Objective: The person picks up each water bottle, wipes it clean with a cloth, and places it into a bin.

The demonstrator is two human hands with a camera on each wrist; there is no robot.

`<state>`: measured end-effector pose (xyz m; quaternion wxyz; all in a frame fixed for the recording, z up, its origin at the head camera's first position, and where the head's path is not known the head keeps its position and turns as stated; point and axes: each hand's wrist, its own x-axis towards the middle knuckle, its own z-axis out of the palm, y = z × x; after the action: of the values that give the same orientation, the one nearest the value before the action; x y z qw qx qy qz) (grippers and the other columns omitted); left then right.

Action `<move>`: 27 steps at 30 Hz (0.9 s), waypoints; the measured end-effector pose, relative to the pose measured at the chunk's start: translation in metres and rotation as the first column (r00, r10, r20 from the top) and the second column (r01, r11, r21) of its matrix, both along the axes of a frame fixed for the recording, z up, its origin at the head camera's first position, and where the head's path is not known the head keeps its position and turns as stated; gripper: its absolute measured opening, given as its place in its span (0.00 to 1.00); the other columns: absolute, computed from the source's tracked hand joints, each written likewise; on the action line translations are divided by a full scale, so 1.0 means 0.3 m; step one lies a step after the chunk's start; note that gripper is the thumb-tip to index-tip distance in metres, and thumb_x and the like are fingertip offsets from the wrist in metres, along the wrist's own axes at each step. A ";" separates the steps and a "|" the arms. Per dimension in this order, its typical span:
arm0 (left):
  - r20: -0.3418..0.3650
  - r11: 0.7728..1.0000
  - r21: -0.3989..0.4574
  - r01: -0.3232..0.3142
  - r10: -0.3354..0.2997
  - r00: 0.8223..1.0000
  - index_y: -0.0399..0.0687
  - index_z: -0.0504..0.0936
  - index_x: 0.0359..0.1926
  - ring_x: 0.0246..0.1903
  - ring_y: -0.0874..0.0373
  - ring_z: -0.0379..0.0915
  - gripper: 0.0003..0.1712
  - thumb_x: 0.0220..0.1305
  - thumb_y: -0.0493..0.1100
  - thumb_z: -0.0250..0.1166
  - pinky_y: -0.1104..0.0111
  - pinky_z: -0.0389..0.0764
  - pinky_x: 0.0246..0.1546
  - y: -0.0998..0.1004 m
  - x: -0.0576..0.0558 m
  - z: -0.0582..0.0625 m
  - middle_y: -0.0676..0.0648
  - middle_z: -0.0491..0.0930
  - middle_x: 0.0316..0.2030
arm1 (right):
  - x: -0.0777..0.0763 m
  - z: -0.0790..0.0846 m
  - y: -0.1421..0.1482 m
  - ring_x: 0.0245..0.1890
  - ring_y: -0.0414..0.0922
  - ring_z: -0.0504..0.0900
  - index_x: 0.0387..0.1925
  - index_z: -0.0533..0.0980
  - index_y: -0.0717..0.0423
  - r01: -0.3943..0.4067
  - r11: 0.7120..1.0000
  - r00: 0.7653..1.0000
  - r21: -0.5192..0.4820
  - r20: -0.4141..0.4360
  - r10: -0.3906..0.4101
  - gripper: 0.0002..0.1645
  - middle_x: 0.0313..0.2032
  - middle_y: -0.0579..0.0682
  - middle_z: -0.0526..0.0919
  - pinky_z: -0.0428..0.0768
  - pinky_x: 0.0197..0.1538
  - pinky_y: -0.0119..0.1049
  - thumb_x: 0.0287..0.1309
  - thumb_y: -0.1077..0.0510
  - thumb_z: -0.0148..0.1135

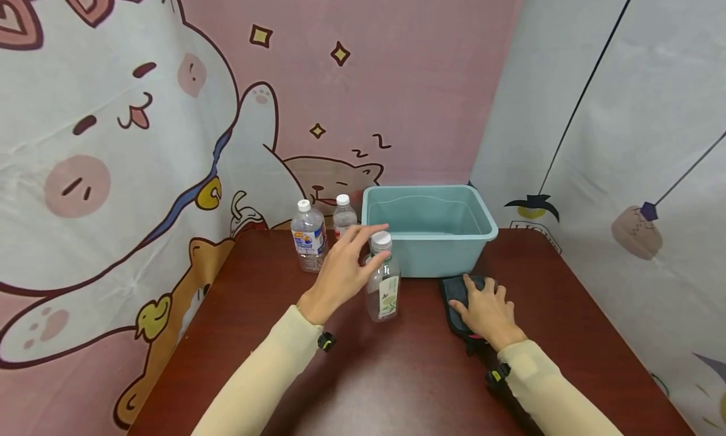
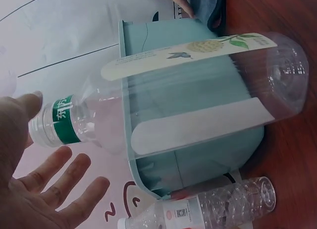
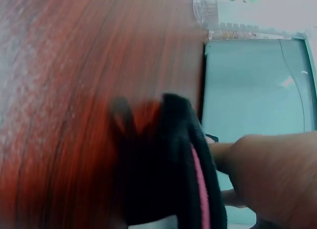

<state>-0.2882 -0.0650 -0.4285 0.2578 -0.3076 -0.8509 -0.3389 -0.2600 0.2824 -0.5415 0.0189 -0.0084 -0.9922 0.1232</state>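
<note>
curving loosely about the white cap [image 1: 381, 240] of a clear plastic bottle [image 1: 384, 291], the left hand [image 1: 341, 269] has its grip wide apart: the thumb stands on the near side, the other fingers reach past the far side, and the cap and green neck band [image 2: 66, 120] sit in the gap between. the fingers are not closed round it, and whether the thumb touches the bottle i cannot tell. the bottle stands upright on the dark red tabletop [image 1: 408, 385], below the grip and in front of the pale blue-green tub [image 1: 433, 259].

the right hand [image 1: 489, 310] lies over a black pouch [image 1: 454, 289] with pink trim, its grip spread, fingers apart on the pouch's upper face rather than wrapped round it. the pouch is directly under that grip, just in front of the tub and to the right of the bottle. a blue-labelled bottle [image 1: 309, 239] and a smaller white-capped bottle [image 1: 344, 217] stand to the left of the tub, beyond the left hand.
</note>
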 end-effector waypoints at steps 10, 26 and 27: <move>0.063 0.997 0.059 0.041 -0.044 0.997 0.55 0.88 0.71 0.49 0.50 0.88 0.23 0.80 0.49 0.78 0.59 0.93 0.50 0.016 -0.019 -0.006 0.45 0.89 0.60 | -0.009 0.002 0.011 0.57 0.85 0.81 0.83 0.67 0.75 -0.062 0.996 0.987 -0.071 -0.153 0.051 0.49 0.68 0.86 0.78 0.89 0.44 0.72 0.74 0.59 0.81; 0.126 0.983 0.134 0.126 -0.143 0.982 0.50 0.89 0.68 0.52 0.52 0.88 0.20 0.79 0.43 0.78 0.60 0.97 0.56 0.007 -0.030 0.007 0.44 0.90 0.59 | 0.004 0.012 0.058 0.65 0.78 0.84 0.73 0.78 0.64 -0.173 0.941 0.944 -0.292 -0.321 0.074 0.38 0.64 0.76 0.84 0.85 0.66 0.74 0.66 0.65 0.86; 0.133 0.981 0.141 0.132 -0.151 0.980 0.50 0.89 0.67 0.53 0.53 0.87 0.20 0.79 0.43 0.78 0.60 0.96 0.57 0.005 -0.031 0.005 0.44 0.90 0.60 | 0.007 0.016 0.058 0.65 0.77 0.85 0.73 0.79 0.62 -0.187 0.937 0.939 -0.295 -0.334 0.082 0.38 0.64 0.75 0.85 0.84 0.66 0.75 0.66 0.65 0.87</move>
<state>-0.2976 -0.0635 -0.4270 0.1912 -0.3247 -0.8190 -0.4328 -0.2579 0.2999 -0.5366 0.1677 0.0774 -0.9407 0.2845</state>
